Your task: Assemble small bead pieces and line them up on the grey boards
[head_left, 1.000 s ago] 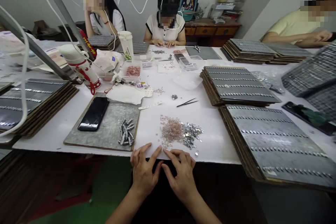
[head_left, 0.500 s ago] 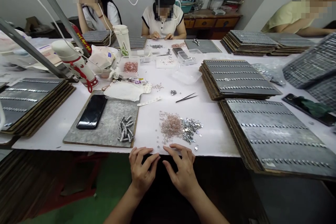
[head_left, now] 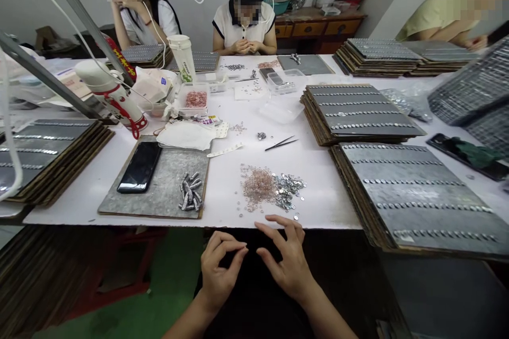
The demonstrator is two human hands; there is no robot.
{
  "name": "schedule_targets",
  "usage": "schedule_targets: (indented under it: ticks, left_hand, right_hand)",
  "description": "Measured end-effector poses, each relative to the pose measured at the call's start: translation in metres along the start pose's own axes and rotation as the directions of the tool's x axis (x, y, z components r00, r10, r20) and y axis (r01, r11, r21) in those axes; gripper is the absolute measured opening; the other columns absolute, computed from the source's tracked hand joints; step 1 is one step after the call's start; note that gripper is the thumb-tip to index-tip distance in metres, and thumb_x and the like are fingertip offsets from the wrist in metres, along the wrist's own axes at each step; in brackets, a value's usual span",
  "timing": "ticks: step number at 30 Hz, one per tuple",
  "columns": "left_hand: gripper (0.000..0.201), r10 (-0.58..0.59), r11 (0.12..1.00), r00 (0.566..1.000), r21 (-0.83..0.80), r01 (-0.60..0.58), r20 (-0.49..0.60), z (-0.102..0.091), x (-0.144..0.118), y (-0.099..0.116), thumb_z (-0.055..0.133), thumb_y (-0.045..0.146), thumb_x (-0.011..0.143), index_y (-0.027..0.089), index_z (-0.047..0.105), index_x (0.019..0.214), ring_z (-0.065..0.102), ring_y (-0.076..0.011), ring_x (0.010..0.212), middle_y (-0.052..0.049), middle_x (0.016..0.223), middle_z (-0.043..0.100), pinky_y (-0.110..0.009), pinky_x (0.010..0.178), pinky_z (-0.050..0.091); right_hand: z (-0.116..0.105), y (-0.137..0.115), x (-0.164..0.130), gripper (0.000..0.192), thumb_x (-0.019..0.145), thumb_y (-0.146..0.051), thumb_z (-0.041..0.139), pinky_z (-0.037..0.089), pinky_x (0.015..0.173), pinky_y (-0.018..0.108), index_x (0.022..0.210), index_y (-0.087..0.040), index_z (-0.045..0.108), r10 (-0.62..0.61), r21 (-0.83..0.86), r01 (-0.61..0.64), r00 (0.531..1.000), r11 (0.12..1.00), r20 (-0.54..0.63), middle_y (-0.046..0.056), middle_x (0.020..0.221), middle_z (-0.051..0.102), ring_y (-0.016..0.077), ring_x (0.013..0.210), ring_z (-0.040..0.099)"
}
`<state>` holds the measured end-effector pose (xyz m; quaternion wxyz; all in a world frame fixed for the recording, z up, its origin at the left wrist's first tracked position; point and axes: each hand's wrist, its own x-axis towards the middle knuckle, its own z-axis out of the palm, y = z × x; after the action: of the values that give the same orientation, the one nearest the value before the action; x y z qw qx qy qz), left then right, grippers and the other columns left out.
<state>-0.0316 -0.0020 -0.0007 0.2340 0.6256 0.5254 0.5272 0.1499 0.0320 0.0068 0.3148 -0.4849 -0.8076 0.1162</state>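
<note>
Just below the table's front edge, my left hand (head_left: 220,270) has thumb and forefinger pinched together. Whatever lies between those fingertips is too small to name. My right hand (head_left: 284,257) is beside it with thumb and fingers apart, nothing visible in them, its fingertips near the table edge. Beyond the hands lies a heap of small pinkish clear rings (head_left: 257,186). Touching its right side is a pile of small silvery discs with holes (head_left: 287,190). Black tweezers (head_left: 281,142) rest farther back. Stacked silvery cylinders (head_left: 190,192) lie on a grey board (head_left: 167,183) to the left.
A black phone (head_left: 139,167) lies on the grey board. Stacks of boards with rows of discs stand at right (head_left: 421,190) and left (head_left: 43,153). A flask (head_left: 109,92), a cup (head_left: 182,58) and a box of pink pieces (head_left: 194,98) stand behind. Several people sit around the table.
My left hand has drawn back from the table edge, its thumb and forefinger now together. My right hand has shifted slightly right. The person opposite has brought both hands together.
</note>
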Motion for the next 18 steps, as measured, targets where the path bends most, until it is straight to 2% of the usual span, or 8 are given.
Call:
schedule_targets:
  ticks: [3,5,7,11,15,18]
  left_hand:
    - [0.007,-0.209,0.957,0.972,-0.183,0.226,0.108,0.005,-0.001,0.005,0.063,0.019,0.086,0.02,0.068,0.082,0.057,-0.014,0.068,0.0,0.072,0.059,-0.025,0.064,0.045]
    - [0.012,-0.316,0.904,0.933,-0.244,0.351,0.172,0.008,-0.001,0.008,0.063,0.025,0.087,0.018,0.068,0.078,0.056,-0.014,0.067,0.0,0.071,0.059,-0.025,0.064,0.044]
    - [0.015,-0.386,0.856,0.896,-0.275,0.437,0.22,0.01,-0.001,0.009,0.064,0.029,0.086,0.017,0.068,0.077,0.055,-0.0139,0.066,-0.001,0.07,0.059,-0.024,0.063,0.043]
    - [0.019,-0.485,0.759,0.822,-0.325,0.565,0.298,0.013,-0.002,0.006,0.067,0.034,0.083,0.016,0.069,0.077,0.053,-0.0136,0.068,-0.001,0.071,0.061,-0.024,0.065,0.041]
    - [0.023,-0.579,0.608,0.742,-0.428,0.669,0.337,0.017,-0.006,0.001,0.069,0.038,0.082,0.016,0.068,0.075,0.048,-0.0113,0.063,0.001,0.065,0.057,-0.022,0.062,0.038]
    - [0.024,-0.617,0.536,0.714,-0.489,0.689,0.33,0.019,-0.007,-0.001,0.069,0.039,0.082,0.016,0.068,0.076,0.046,-0.0108,0.062,0.002,0.063,0.054,-0.022,0.062,0.038]
  right_hand:
    - [-0.002,-0.005,-0.004,0.026,0.089,-0.035,0.059,0.038,0.09,0.039,0.114,-0.03,0.062,-0.065,0.071,0.064,0.998,0.995,0.003,0.006,0.119,0.052,0.0233,0.108,0.045]
    - [-0.002,-0.007,-0.004,0.011,0.088,-0.027,0.059,0.038,0.088,0.037,0.097,-0.028,0.066,-0.049,0.103,0.053,0.998,0.993,-0.042,0.005,0.111,0.054,0.0214,0.104,0.046]
    - [-0.003,-0.007,-0.005,0.008,0.087,-0.021,0.06,0.039,0.087,0.036,0.086,-0.026,0.065,-0.03,0.142,0.041,0.996,0.989,-0.079,0.004,0.105,0.055,0.0202,0.101,0.047]
    - [-0.005,-0.007,-0.006,0.009,0.084,-0.017,0.06,0.041,0.086,0.035,0.083,-0.025,0.064,0.005,0.219,0.008,0.998,0.976,-0.062,0.004,0.102,0.055,0.0194,0.098,0.049]
    - [-0.006,-0.01,-0.01,0.009,0.082,-0.017,0.06,0.043,0.084,0.034,0.078,-0.024,0.064,0.051,0.305,-0.051,0.999,0.951,0.008,0.004,0.101,0.055,0.019,0.097,0.05]
    - [-0.005,-0.013,-0.012,0.009,0.082,-0.019,0.06,0.043,0.084,0.034,0.075,-0.024,0.064,0.086,0.36,-0.091,0.996,0.929,0.029,0.003,0.098,0.056,0.0186,0.095,0.051]
